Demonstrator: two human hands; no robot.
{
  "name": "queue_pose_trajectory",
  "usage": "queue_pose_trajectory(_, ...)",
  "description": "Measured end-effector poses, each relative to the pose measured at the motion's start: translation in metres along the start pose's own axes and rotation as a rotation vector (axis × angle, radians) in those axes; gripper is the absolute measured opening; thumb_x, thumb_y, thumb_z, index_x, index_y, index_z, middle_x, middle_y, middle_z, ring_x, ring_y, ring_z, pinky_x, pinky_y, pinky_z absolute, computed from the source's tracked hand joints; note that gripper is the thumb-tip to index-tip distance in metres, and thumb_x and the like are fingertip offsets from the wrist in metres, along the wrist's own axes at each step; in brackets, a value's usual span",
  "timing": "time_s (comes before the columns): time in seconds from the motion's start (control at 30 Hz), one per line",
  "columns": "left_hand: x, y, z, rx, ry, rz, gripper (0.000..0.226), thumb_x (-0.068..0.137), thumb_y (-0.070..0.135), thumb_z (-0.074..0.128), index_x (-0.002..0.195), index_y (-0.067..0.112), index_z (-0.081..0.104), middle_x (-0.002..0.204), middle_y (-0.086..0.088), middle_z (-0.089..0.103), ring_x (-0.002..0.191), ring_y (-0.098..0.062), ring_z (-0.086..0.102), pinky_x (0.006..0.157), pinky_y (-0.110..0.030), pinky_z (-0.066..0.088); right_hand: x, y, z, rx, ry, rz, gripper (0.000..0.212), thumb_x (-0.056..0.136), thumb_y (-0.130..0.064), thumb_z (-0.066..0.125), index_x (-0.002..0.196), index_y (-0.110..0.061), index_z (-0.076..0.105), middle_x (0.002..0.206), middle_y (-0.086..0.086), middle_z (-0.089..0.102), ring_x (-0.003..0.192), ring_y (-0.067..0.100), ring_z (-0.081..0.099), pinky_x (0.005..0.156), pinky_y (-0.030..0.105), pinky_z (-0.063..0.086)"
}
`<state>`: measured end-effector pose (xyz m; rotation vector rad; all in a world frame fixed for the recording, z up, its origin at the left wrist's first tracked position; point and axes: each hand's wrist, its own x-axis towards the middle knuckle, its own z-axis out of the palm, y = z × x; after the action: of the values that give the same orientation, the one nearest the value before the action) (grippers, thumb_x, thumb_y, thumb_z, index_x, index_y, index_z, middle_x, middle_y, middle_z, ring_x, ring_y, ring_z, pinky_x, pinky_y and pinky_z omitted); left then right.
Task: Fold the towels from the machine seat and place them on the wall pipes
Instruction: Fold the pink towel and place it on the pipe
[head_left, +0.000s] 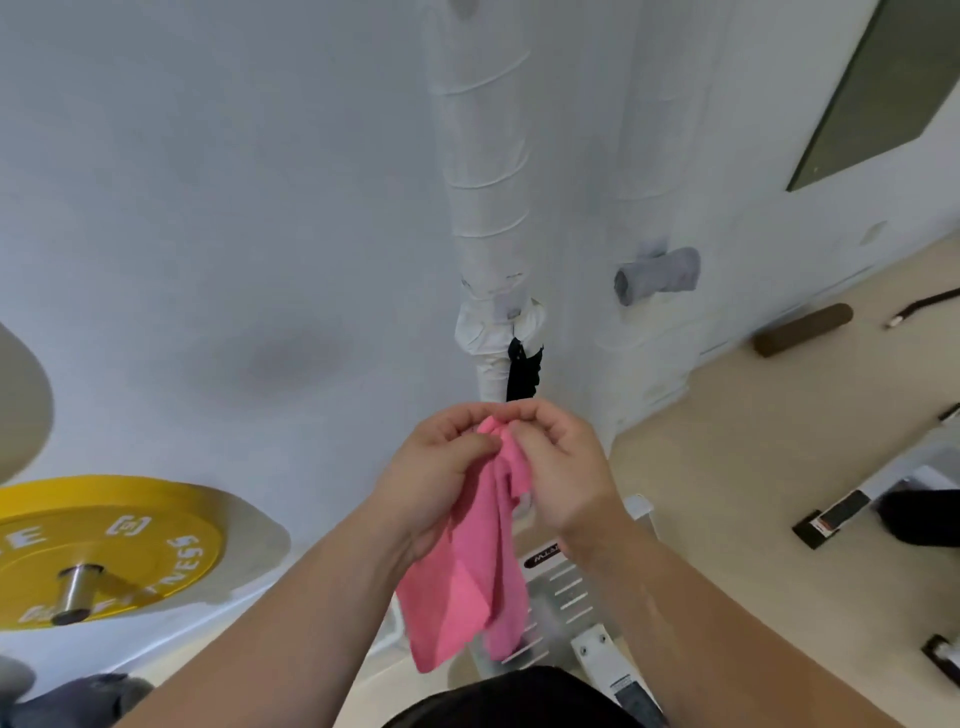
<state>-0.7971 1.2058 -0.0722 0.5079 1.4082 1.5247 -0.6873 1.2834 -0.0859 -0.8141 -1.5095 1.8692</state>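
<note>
Both hands raised in front of the chest: left hand (441, 467) and right hand (558, 457) each have fingers curled, pinching the top edge of a pink terry-cloth towel (478, 571), which hangs crumpled below them in loose folds, clear of any surface. Directly beyond the hands a white tape-wrapped vertical wall pipe (485, 171) runs up the pale wall, with a black cloth (522, 376) hanging at its lower joint, and a rolled grey towel (657, 275) rests on a short bracket to the right. A yellow lettered weight plate (104, 551) on a steel bar sits at lower left; a white slotted machine frame (566, 597) stands beneath the hanging towel.
</note>
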Motion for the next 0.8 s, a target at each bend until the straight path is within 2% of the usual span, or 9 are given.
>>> queue_pose_trajectory(0.1, 0.002, 0.003, -0.009, 0.001, -0.038, -0.015, 0.042, 0.086, -0.019, 0.047, 0.118, -0.002, 0.069, 0.108, -0.026, 0.072, 0.092, -0.031, 0.070, 0.076, -0.034, 0.060, 0.000, -0.002, -0.006, 0.029, -0.070, -0.012, 0.044, 0.095, 0.013, 0.036, 0.095, -0.007, 0.075, 0.096, 0.007, 0.078, 0.095, 0.018, 0.072, 0.081, 0.027, 0.057)
queue_pose_trajectory(0.2, 0.004, 0.005, -0.018, 0.048, -0.016, -0.016, 0.044, 0.086, -0.019, 0.056, 0.121, 0.004, 0.070, 0.114, -0.024, 0.073, 0.104, -0.035, 0.071, 0.090, -0.039, 0.059, 0.002, -0.001, -0.011, -0.089, -0.112, -0.051, 0.038, 0.092, 0.013, 0.055, 0.108, -0.016, 0.074, 0.102, 0.006, 0.078, 0.099, 0.016, 0.073, 0.088, 0.025, 0.056)
queue_pose_trajectory(0.27, 0.004, 0.006, -0.018, 0.093, -0.030, -0.009, 0.042, 0.085, -0.016, 0.060, 0.119, 0.005, 0.071, 0.112, -0.025, 0.073, 0.107, -0.041, 0.070, 0.095, -0.047, 0.056, 0.005, 0.000, -0.011, -0.163, -0.107, -0.080, 0.030, 0.088, 0.007, 0.068, 0.102, -0.018, 0.077, 0.097, 0.006, 0.078, 0.091, 0.015, 0.073, 0.084, 0.026, 0.057)
queue_pose_trajectory(0.4, 0.001, 0.008, -0.020, 0.042, -0.102, 0.009, 0.038, 0.081, -0.015, 0.066, 0.113, 0.002, 0.073, 0.106, -0.026, 0.074, 0.090, -0.030, 0.073, 0.081, -0.035, 0.060, 0.009, -0.002, -0.015, -0.308, -0.077, -0.195, 0.017, 0.078, -0.010, 0.074, 0.084, -0.025, 0.078, 0.092, 0.000, 0.071, 0.079, 0.011, 0.067, 0.074, 0.028, 0.053)
queue_pose_trajectory(0.5, 0.003, 0.010, -0.028, 0.019, -0.123, 0.026, 0.034, 0.069, -0.009, 0.071, 0.101, 0.004, 0.070, 0.093, -0.021, 0.074, 0.081, -0.029, 0.070, 0.074, -0.035, 0.058, 0.010, -0.007, -0.020, -0.497, -0.131, -0.298, 0.013, 0.074, -0.016, 0.074, 0.081, -0.026, 0.074, 0.116, -0.006, 0.059, 0.109, 0.002, 0.060, 0.092, 0.016, 0.046)
queue_pose_trajectory(0.57, 0.003, 0.010, -0.031, 0.007, -0.124, 0.030, 0.034, 0.067, -0.010, 0.072, 0.094, 0.009, 0.063, 0.083, -0.016, 0.071, 0.072, -0.028, 0.065, 0.070, -0.033, 0.051, 0.011, -0.011, -0.021, -0.454, -0.242, -0.271, 0.016, 0.079, -0.007, 0.075, 0.082, -0.023, 0.072, 0.117, -0.005, 0.066, 0.117, -0.003, 0.059, 0.096, 0.015, 0.043)
queue_pose_trajectory(0.67, 0.002, 0.008, -0.033, 0.011, -0.128, 0.032, 0.034, 0.067, -0.010, 0.073, 0.091, 0.009, 0.059, 0.073, -0.011, 0.068, 0.066, -0.024, 0.064, 0.065, -0.030, 0.051, 0.017, -0.010, -0.021, -0.447, -0.255, -0.246, 0.012, 0.080, -0.009, 0.071, 0.080, -0.021, 0.072, 0.092, -0.007, 0.073, 0.099, 0.000, 0.066, 0.088, 0.023, 0.049)
queue_pose_trajectory(0.73, 0.001, 0.008, -0.037, 0.052, -0.122, -0.032, 0.031, 0.071, 0.000, 0.077, 0.099, 0.007, 0.067, 0.083, -0.016, 0.072, 0.074, -0.026, 0.068, 0.072, -0.032, 0.055, 0.022, -0.007, -0.021, -0.436, -0.217, -0.261, 0.013, 0.079, -0.006, 0.070, 0.080, -0.018, 0.072, 0.084, -0.003, 0.071, 0.083, 0.009, 0.066, 0.079, 0.029, 0.051)
queue_pose_trajectory(0.8, 0.000, 0.012, -0.041, 0.104, -0.104, -0.135, 0.029, 0.080, 0.019, 0.076, 0.107, 0.007, 0.073, 0.100, -0.023, 0.072, 0.087, -0.028, 0.067, 0.084, -0.038, 0.051, 0.025, -0.009, -0.023, -0.391, -0.200, -0.248, 0.016, 0.079, -0.002, 0.069, 0.080, -0.019, 0.072, 0.085, 0.004, 0.072, 0.082, 0.020, 0.069, 0.080, 0.039, 0.057)
